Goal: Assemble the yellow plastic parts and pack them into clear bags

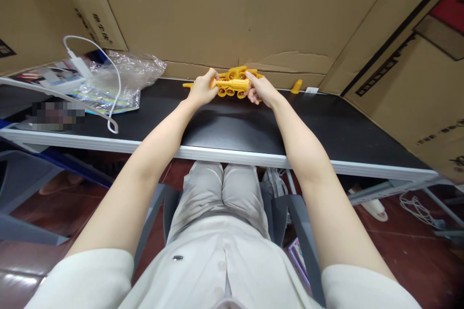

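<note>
A yellow plastic rod-like piece point(234, 85), narrow at the left and thicker at the right, lies level between my hands. My left hand point(203, 89) is closed on its narrow end, thumb and fingers pinching. At the thick end, my right hand point(261, 91) grips with its thumb on top and fingers curled below. Just behind and below it are more yellow plastic parts point(237, 72) with round cup-like openings, partly covered by my hands. Whether the held piece is joined to them, I cannot tell. A thin yellow tip point(187, 85) sticks out left of my left hand.
A small yellow plastic piece point(296, 87) stands at the right, beside a white tag point(311, 90). Clear plastic bags point(139, 70) and a white cable point(118, 75) lie at the left. Cardboard walls point(217, 9) enclose the black tabletop point(232, 128) at back and right.
</note>
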`<state>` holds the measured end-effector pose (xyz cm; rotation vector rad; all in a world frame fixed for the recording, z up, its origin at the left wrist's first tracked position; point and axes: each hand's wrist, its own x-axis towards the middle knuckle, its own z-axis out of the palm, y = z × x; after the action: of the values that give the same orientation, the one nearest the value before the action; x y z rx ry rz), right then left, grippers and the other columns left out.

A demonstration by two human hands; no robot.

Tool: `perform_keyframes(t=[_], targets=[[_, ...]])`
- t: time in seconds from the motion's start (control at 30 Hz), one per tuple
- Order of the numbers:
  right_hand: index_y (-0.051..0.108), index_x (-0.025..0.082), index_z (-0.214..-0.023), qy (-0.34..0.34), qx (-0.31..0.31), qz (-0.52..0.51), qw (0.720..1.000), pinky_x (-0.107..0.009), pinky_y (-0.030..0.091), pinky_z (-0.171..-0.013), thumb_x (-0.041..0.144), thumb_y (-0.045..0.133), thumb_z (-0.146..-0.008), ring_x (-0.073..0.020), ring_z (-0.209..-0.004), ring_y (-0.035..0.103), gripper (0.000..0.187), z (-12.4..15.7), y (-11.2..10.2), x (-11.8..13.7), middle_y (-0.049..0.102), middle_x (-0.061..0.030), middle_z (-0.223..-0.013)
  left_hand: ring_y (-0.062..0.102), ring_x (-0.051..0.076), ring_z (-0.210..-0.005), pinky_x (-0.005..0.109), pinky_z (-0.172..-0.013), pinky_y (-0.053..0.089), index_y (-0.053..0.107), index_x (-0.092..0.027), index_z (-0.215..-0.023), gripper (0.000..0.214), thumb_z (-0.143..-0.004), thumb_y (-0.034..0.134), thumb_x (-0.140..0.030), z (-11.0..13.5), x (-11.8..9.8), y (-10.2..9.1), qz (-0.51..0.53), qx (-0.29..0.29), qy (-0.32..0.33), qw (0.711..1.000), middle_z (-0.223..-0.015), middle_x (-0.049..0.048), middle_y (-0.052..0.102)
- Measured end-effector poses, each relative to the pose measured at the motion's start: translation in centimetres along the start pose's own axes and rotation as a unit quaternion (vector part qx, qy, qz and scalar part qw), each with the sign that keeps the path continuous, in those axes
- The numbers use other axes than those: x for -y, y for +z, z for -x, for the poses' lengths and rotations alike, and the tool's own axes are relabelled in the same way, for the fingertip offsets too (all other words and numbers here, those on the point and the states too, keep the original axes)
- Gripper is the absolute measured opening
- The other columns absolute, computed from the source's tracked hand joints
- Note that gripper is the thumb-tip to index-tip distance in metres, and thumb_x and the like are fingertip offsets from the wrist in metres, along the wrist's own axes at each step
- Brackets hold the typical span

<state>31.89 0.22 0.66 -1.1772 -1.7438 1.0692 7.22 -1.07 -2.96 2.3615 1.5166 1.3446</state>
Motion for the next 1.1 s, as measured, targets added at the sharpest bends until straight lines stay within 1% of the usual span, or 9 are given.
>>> perform_keyframes(t=[0.17,0.3,0.43,0.53,0.63,0.8,0.87,0.97,1.1], targets=[[0.074,0.019,-0.093,0.022,0.016,0.013,1.000,-0.027,0.054,-0.046,0.093,0.049,-0.096,-0.0148,-0.040,0.057,0.078,0.0,-0.3,0.1,0.057,0.0003,-0.047,0.076,0.034,-0.112,0.055,-0.105,0.057,0.069,-0.027,-0.120,0.028,-0.092,0.068,-0.029,0.1,-0.3,-0.2,-0.007,-0.002,-0.015,1.000,-0.103,0.0083,0.079],[0.071,0.020,-0.104,0.000,0.041,-0.016,0.999,-0.024,0.053,-0.051,0.071,0.076,-0.095,-0.0137,-0.052,0.068,0.053,0.5,-1.3,0.5,0.075,-0.0016,-0.073,0.076,0.034,-0.111,0.053,-0.103,0.057,0.068,-0.027,-0.116,0.024,-0.093,0.070,-0.033,0.0,0.2,-0.2,-0.011,-0.004,-0.016,1.000,-0.105,0.0095,0.079],[0.069,0.020,-0.104,-0.034,0.026,-0.025,0.999,-0.023,0.056,-0.060,0.044,0.098,-0.082,-0.0133,-0.062,0.072,0.044,1.2,-1.7,0.9,0.078,-0.0013,-0.085,0.076,0.035,-0.111,0.055,-0.103,0.058,0.067,-0.028,-0.116,0.024,-0.092,0.071,-0.033,-0.1,0.6,0.0,-0.017,0.001,-0.015,1.000,-0.104,0.0086,0.079],[0.067,0.019,-0.090,-0.028,0.025,-0.017,0.999,-0.024,0.055,-0.060,0.052,0.095,-0.085,-0.0133,-0.059,0.069,0.043,1.4,-1.4,1.2,0.075,-0.0033,-0.077,0.076,0.033,-0.111,0.053,-0.104,0.057,0.067,-0.029,-0.116,0.026,-0.091,0.073,-0.031,-0.1,0.7,0.0,-0.022,-0.001,-0.014,1.000,-0.104,0.0075,0.078],[0.064,0.020,-0.081,-0.020,0.028,-0.013,0.999,-0.025,0.055,-0.056,0.067,0.083,-0.091,-0.0134,-0.053,0.065,0.052,1.1,-0.9,1.1,0.072,-0.0043,-0.069,0.075,0.033,-0.113,0.053,-0.107,0.056,0.067,-0.027,-0.118,0.027,-0.091,0.073,-0.030,-0.1,0.7,0.0,-0.020,0.004,-0.012,1.000,-0.106,0.0081,0.078],[0.066,0.021,-0.085,0.000,0.020,-0.010,1.000,-0.028,0.056,-0.052,0.085,0.071,-0.089,-0.0153,-0.046,0.060,0.065,0.2,-0.4,0.4,0.064,-0.0016,-0.056,0.075,0.033,-0.115,0.052,-0.108,0.055,0.066,-0.026,-0.119,0.029,-0.090,0.074,-0.030,-0.1,0.7,0.2,-0.015,0.005,-0.013,1.000,-0.107,0.0080,0.077],[0.066,0.021,-0.086,0.005,0.026,-0.010,1.000,-0.027,0.055,-0.051,0.088,0.070,-0.087,-0.0150,-0.046,0.061,0.067,0.1,-0.5,0.2,0.066,-0.0020,-0.059,0.074,0.034,-0.117,0.053,-0.109,0.054,0.066,-0.026,-0.119,0.030,-0.090,0.075,-0.031,-0.1,0.7,0.2,-0.019,0.008,-0.022,1.000,-0.108,0.0088,0.077],[0.068,0.020,-0.096,0.005,0.041,-0.018,0.999,-0.026,0.056,-0.053,0.079,0.078,-0.088,-0.0156,-0.055,0.070,0.061,0.5,-1.1,0.3,0.076,-0.0052,-0.077,0.074,0.034,-0.118,0.053,-0.109,0.054,0.066,-0.026,-0.120,0.031,-0.091,0.074,-0.033,-0.1,0.6,0.2,-0.017,0.006,-0.022,1.000,-0.110,0.0088,0.077],[0.068,0.021,-0.118,-0.034,0.050,-0.031,0.998,-0.025,0.060,-0.064,0.053,0.095,-0.083,-0.0171,-0.075,0.079,0.054,1.1,-1.6,0.6,0.081,-0.0056,-0.103,0.075,0.035,-0.116,0.053,-0.107,0.055,0.066,-0.026,-0.121,0.032,-0.093,0.073,-0.039,0.0,0.4,0.0,-0.009,0.002,-0.016,1.000,-0.108,0.0095,0.077]])
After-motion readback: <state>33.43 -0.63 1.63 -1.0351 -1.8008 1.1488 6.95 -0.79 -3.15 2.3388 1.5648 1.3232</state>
